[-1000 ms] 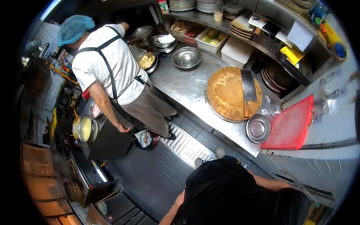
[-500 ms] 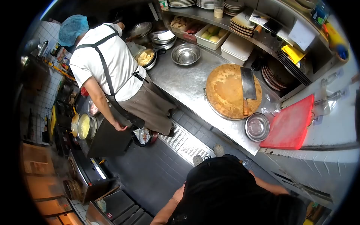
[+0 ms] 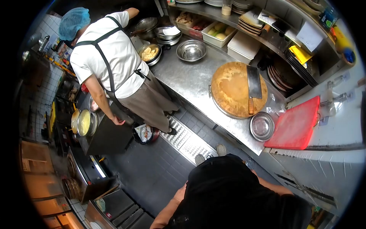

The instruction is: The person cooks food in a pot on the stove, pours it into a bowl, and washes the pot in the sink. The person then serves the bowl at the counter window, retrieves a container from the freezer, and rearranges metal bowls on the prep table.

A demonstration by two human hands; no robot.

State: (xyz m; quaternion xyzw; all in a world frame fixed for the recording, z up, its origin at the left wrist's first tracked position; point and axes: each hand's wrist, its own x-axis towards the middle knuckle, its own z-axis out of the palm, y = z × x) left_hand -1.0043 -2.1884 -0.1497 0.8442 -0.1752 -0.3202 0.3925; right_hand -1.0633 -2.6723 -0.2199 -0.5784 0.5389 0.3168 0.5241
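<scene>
My left hand (image 3: 180, 193) hangs low at my side, against my dark clothing (image 3: 228, 187), which hides its fingers. On the other side, my right hand (image 3: 256, 177) shows only a sliver beside the same clothing, so its fingers are out of sight too. In front of me, a metal counter (image 3: 177, 82) holds a round wooden chopping block (image 3: 230, 89). Across the block's right side lies a cleaver (image 3: 254, 84) with a wooden handle. Near the counter's edge, a metal bowl (image 3: 262, 126) stands beside a tilted red cutting board (image 3: 295, 124). Neither hand visibly touches these.
A co-worker (image 3: 110, 57) in a blue hair net stands at left beside the counter. A bin (image 3: 145, 133) sits on the floor near their feet. A metal drain grate (image 3: 185, 141) crosses the floor. Food tubs (image 3: 218, 34) line the counter's back under a shelf.
The co-worker's far arm has risen and now shows bent beyond the shoulder. The view has shifted slightly. My hands stay low at my sides.
</scene>
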